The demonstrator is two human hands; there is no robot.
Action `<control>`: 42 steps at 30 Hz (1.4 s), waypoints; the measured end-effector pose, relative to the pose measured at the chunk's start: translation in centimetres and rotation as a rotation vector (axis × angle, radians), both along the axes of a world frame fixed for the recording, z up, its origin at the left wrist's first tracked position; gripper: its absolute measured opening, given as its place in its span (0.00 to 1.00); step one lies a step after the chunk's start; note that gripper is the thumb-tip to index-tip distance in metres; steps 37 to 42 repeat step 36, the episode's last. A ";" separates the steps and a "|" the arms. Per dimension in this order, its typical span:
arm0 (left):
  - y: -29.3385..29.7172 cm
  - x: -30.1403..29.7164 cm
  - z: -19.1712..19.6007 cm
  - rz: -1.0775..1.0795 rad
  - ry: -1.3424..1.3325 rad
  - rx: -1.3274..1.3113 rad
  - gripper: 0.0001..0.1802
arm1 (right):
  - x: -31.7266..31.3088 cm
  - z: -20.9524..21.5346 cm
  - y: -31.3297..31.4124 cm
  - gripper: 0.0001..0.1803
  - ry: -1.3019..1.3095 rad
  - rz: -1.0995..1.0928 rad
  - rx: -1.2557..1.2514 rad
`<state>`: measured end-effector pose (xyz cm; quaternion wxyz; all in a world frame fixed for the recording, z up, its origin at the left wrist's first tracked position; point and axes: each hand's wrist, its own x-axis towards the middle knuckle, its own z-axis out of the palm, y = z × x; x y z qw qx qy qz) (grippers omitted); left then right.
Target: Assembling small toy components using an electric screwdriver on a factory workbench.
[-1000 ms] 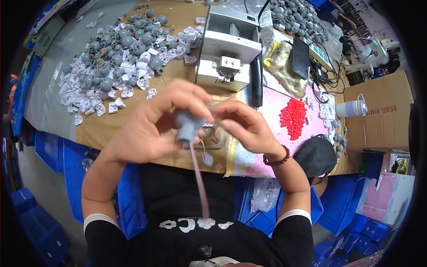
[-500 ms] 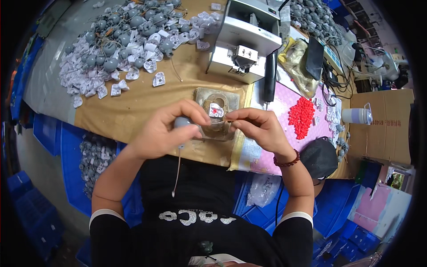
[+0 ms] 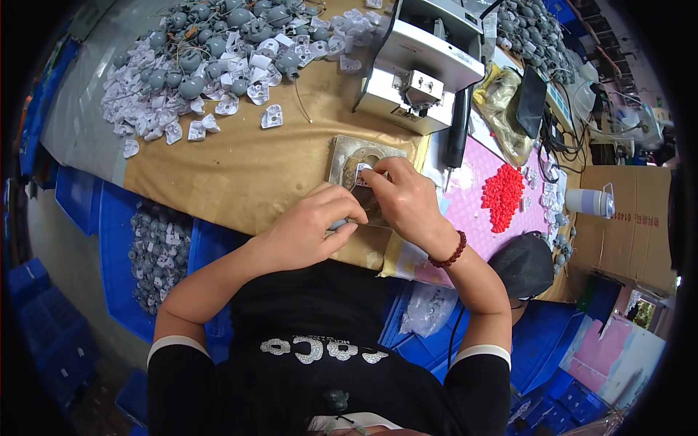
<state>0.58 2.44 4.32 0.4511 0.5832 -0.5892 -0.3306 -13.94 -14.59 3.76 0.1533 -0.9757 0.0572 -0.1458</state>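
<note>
A: Where were the hands at that point?

B: Both were low over the small metal plate (image 3: 366,161) at the near edge of the counter (image 3: 240,163). The left hand (image 3: 309,231) was curled nearly closed around a small grey round part (image 3: 339,224), of which only a sliver showed between the fingers. The right hand (image 3: 406,200) had its fingertips pinched on a small white piece (image 3: 361,175) lying on the plate, touching it.

A: What could have gone wrong from there?

B: My judgement: the white piece was tiny and held only by the fingertips, so a slip could have flicked it off the plate and over the counter's edge into the blue bins (image 3: 156,247) below. The grey part was mostly hidden in the left hand, so I could not tell how firm that hold was. The two hands were crowded together, and one could have nudged the other's piece out of line.

A: And the counter itself?

B: It was covered in brown card. A big heap of grey round parts and white pieces (image 3: 211,65) lay at the far left. A grey boxy machine (image 3: 425,65) stood just beyond the plate, with a dark pen-shaped tool (image 3: 458,131) beside it. To the right lay a pink mat (image 3: 480,211) with a cluster of small red bits (image 3: 502,196).

A: The room?

B: A crowded workshop: blue crates around the person's legs, a cardboard box (image 3: 629,232) at the right, a white cup (image 3: 587,201) near it, cables and more grey parts further back.
</note>
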 end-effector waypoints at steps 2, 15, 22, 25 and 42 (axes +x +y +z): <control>-0.1 0.0 -0.1 -0.012 -0.012 0.014 0.08 | 0.0 0.5 0.0 0.19 0.053 0.024 -0.042; -2.1 -1.4 -2.0 0.251 -0.774 -0.101 0.28 | -1.1 -0.3 1.8 0.18 0.099 0.078 -0.206; -2.2 -2.1 -3.4 0.237 -0.869 -0.100 0.30 | -5.9 1.4 -3.2 0.17 0.053 -0.200 0.534; -2.4 -2.1 -4.1 0.241 -0.892 -0.132 0.29 | -7.3 1.0 -3.3 0.19 0.103 -0.209 0.528; -2.5 -1.1 -3.3 0.222 -0.833 -0.172 0.15 | -5.5 -4.4 -2.4 0.19 -0.205 -0.450 0.542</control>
